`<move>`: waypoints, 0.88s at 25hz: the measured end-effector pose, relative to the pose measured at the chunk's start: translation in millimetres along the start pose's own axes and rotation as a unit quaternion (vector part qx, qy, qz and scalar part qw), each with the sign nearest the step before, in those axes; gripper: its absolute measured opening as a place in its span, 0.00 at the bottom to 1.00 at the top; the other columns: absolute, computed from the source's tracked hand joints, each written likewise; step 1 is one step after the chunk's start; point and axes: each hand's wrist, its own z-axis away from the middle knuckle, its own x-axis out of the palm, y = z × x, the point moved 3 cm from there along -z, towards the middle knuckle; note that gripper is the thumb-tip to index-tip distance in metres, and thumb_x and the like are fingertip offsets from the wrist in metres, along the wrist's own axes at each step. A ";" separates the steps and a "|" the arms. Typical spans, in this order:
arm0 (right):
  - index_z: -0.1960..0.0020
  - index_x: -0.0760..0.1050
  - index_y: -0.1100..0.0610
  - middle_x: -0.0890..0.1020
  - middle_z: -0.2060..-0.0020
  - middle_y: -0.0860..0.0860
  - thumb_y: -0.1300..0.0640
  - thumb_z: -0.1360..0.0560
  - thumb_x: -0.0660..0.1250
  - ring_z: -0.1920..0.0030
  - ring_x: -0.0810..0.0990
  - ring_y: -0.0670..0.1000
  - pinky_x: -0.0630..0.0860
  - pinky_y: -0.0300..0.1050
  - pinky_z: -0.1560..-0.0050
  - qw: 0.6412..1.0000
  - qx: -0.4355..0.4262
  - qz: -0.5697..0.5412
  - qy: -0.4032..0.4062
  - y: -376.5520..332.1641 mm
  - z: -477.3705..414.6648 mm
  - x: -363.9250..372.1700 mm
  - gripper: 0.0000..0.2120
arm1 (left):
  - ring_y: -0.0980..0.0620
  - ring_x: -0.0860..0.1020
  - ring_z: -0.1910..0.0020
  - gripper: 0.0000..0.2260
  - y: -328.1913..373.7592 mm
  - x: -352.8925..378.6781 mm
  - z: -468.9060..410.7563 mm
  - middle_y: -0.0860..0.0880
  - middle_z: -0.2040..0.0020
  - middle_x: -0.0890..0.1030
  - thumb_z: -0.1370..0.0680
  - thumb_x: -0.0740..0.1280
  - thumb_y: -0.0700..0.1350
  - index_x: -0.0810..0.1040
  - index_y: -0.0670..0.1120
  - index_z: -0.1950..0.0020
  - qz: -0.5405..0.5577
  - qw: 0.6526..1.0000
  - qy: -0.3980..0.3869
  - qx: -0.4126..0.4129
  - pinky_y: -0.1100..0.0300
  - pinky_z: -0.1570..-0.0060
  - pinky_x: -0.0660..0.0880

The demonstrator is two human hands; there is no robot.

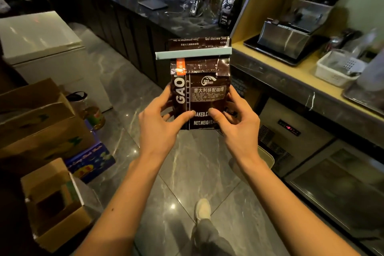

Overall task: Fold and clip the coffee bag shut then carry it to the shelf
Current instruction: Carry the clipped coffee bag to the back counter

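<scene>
One brown coffee bag (200, 97) held upright over the floor, left hand (160, 124) and right hand (239, 124) gripping its lower sides, one pale blue clip (193, 53) across the folded top, label reading "GAO", "BAKED", "NET.WEIGHT"

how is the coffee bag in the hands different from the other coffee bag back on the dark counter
The held coffee bag is brown, with its top folded over and a pale blue clip across it; the counter bag is black with white print and shows no clip. The held one is gripped by the left hand and right hand above the floor; the other stands on the dark counter, untouched. Both are upright.
</scene>
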 end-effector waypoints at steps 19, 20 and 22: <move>0.27 0.66 0.46 0.77 0.35 0.42 0.54 0.27 0.73 0.34 0.74 0.41 0.75 0.43 0.39 0.995 0.051 0.032 0.074 180.2 -408.0 75.2 0.32 | 0.68 0.75 0.41 0.37 -127.4 141.9 -440.8 0.58 0.38 0.77 0.31 0.77 0.45 0.66 0.53 0.25 -0.003 0.998 -0.068 0.016 0.69 0.43 0.75; 0.27 0.67 0.46 0.77 0.35 0.41 0.55 0.28 0.73 0.34 0.74 0.41 0.75 0.45 0.38 0.994 0.056 0.033 0.085 189.2 -426.8 86.4 0.32 | 0.67 0.75 0.41 0.37 -139.0 143.4 -465.2 0.57 0.38 0.77 0.31 0.77 0.45 0.66 0.53 0.25 -0.002 0.997 -0.074 0.015 0.67 0.42 0.75; 0.27 0.67 0.46 0.77 0.35 0.42 0.55 0.28 0.73 0.35 0.75 0.41 0.77 0.49 0.38 0.994 0.053 0.034 0.094 204.5 -466.3 114.3 0.31 | 0.64 0.76 0.40 0.37 -161.0 141.1 -516.0 0.57 0.38 0.77 0.31 0.78 0.45 0.66 0.52 0.25 0.003 0.996 -0.087 0.027 0.66 0.41 0.75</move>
